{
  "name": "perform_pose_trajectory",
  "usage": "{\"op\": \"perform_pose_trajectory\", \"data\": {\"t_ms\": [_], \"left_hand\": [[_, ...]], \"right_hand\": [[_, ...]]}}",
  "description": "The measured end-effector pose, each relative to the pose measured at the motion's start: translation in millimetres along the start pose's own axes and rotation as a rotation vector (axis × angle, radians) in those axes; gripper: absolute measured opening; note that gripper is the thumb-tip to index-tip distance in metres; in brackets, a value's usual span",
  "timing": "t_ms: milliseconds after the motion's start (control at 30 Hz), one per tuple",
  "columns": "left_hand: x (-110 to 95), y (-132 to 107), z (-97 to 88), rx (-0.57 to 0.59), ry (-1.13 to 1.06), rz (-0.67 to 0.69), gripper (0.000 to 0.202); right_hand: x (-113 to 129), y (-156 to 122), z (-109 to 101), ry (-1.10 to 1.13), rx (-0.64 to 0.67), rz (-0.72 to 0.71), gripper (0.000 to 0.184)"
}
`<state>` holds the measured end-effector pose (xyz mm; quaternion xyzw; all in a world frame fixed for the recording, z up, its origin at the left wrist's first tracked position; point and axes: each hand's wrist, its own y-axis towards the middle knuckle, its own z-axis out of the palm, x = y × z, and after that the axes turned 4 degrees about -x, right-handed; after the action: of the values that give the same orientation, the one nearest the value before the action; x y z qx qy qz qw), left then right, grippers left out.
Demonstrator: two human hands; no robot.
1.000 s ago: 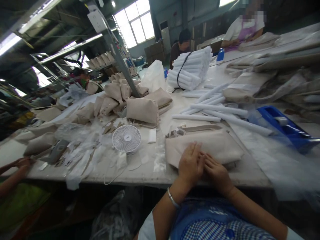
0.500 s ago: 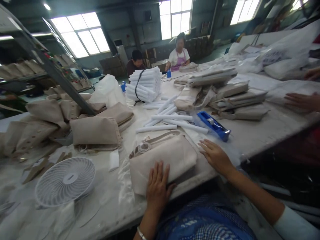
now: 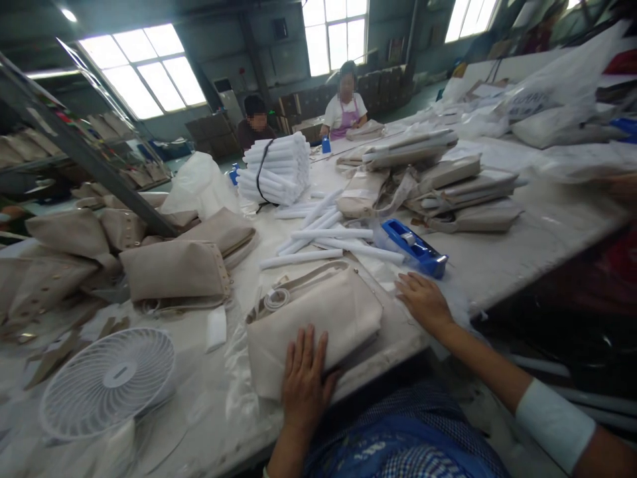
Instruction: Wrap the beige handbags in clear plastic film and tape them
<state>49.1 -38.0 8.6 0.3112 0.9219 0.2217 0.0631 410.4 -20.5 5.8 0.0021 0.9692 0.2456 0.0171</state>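
A beige bag (image 3: 343,305) lies on its side at the table's front edge, its strap and a small coil on the far left of it. My left hand (image 3: 304,378) rests flat on the bag's lower front, fingers stretched out and thumb apart. To the right of the bag, my right hand (image 3: 423,302) lies with fingers extended over clear plastic film, holding nothing I can see. Just beyond it stands a blue tape dispenser (image 3: 415,249). White foam tubes (image 3: 331,234) are scattered behind the bag.
More beige bags (image 3: 174,269) are heaped on the left, behind a white round fan (image 3: 112,382). A strapped bundle of white tubes (image 3: 279,166) stands farther back. Stacked bags (image 3: 462,199) lie at right. Two people sit across the table; a slanted metal post (image 3: 99,149) crosses the left.
The view has shifted slightly, so most things sit a little farther left. My left hand stays on the bag; my right hand remains beside it, near the tape dispenser.
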Motion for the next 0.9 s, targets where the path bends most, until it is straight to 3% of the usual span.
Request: {"op": "perform_pose_trajectory", "data": {"t_ms": [167, 267, 333, 433, 500, 633, 900], "left_hand": [[-1, 2, -2.3, 0.001, -0.011, -0.015, 0.070], [-2, 2, -3.2, 0.000, -0.049, -0.030, 0.069], [-2, 2, -2.3, -0.003, -0.065, -0.049, 0.070], [-2, 1, 0.4, 0.000, -0.078, -0.062, 0.078], [-1, 0, 1.7, 0.009, -0.083, -0.068, 0.083], [-2, 0, 0.7, 0.029, -0.084, -0.078, 0.086], [-1, 4, -7.3, 0.003, -0.030, -0.057, 0.074]], "right_hand": [[-8, 12, -12, 0.131, -0.040, -0.031, 0.027], [3, 8, -28, 0.307, -0.057, 0.094, 0.027], [18, -1, -39, 0.516, 0.093, 0.259, 0.033], [47, -19, -46, 0.979, 0.555, 0.595, 0.044], [65, -30, -44, 1.278, 0.729, 0.806, 0.045], [86, -44, -37, 1.614, 0.643, 0.984, 0.043], [114, -39, -54, 1.940, 0.394, 1.082, 0.032]]}}
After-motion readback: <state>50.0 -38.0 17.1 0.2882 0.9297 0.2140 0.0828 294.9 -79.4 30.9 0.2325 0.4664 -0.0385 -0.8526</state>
